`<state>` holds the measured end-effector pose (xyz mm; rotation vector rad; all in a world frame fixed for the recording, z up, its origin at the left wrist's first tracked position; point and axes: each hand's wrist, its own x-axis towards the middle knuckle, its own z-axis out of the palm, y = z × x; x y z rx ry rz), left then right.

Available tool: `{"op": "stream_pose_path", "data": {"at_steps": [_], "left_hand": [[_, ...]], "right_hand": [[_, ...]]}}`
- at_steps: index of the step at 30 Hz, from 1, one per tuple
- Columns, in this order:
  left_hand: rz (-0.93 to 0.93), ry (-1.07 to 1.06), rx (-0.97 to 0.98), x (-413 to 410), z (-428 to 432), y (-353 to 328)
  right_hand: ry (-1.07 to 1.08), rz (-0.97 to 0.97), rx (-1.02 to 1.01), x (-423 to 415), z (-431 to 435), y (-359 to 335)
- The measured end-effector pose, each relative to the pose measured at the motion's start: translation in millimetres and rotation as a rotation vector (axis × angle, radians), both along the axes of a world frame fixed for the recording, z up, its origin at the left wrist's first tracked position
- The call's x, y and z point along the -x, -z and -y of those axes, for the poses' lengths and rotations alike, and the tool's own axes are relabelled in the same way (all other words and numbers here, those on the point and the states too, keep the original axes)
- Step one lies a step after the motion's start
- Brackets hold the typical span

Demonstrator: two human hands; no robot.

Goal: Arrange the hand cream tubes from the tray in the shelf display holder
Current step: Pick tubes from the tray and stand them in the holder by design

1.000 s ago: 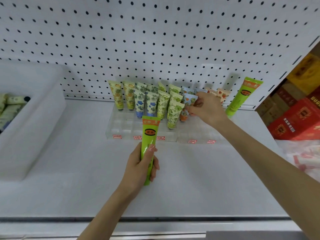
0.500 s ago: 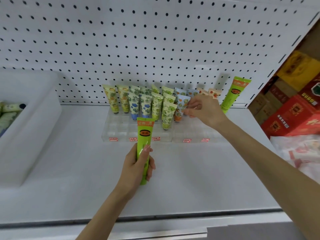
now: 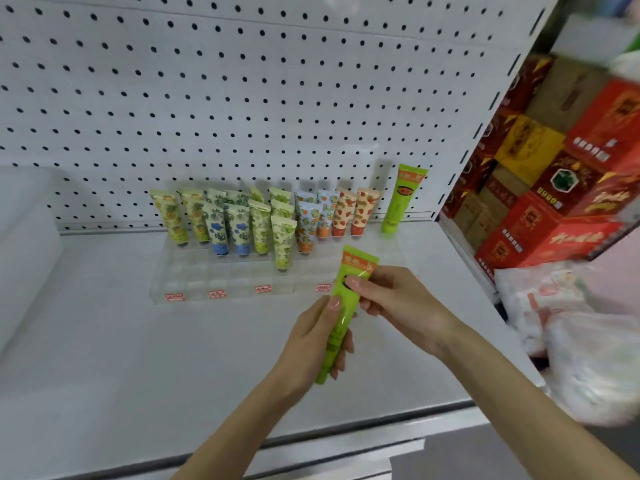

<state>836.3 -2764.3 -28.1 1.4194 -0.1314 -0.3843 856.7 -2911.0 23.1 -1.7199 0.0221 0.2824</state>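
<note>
- At the left edge of the shelf (image 3: 138, 358), the white tray (image 3: 24, 237) is sitting with its inside out of view.
- Along the shelf's back edge, the clear display holder (image 3: 221, 278) is carrying the small patterned tubes (image 3: 239, 230). They are standing cap down, in its back rows only.
- Toward the front middle of the shelf, the left hand (image 3: 311, 344) is wrapping its fingers round the lower half of the green hand cream tube (image 3: 341, 317).
- That tube is running its long axis from the cap end, low and toward the front edge, up to the orange crimp. The crimp is tilting toward the back right, just before the holder's right end.
- The right hand (image 3: 398, 303) is pinching the tube just under the crimp. It is lying nearer the holder's right end, so it is likely the hand to carry the tube in.
- Near the back right corner, a second tall green tube (image 3: 401, 199) is leaning on the pegboard (image 3: 242, 98). I cannot tell whether it is in a pocket.
</note>
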Motion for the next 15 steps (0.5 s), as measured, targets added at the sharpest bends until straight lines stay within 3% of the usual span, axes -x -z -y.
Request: {"op": "stream_pose_path", "data": {"at_steps": [2,4,10,12,15], "left_hand": [[0.072,-0.004,-0.053,-3.9,11.0,1.7],[0.267,-0.066,-0.212,-11.7,15.0,6.7],[0.9,-0.067,-1.05,-45.8,-6.3,36.2],[0.926,0.009,-1.215,-51.8,-10.9,46.8],[0.887,0.013,-1.277,-55.6,-12.2,54.4]], "right_hand": [[0.0,0.052,0.029,3.8,14.4,-7.5],[0.004,0.128,0.054,2.9,30.9,-17.7],[0.291,0.395,0.155,-33.5,83.8,-46.7],[0.37,0.423,0.17,-49.9,94.3,-43.2],[0.473,0.44,0.241,-71.0,100.7,-24.7]]}}
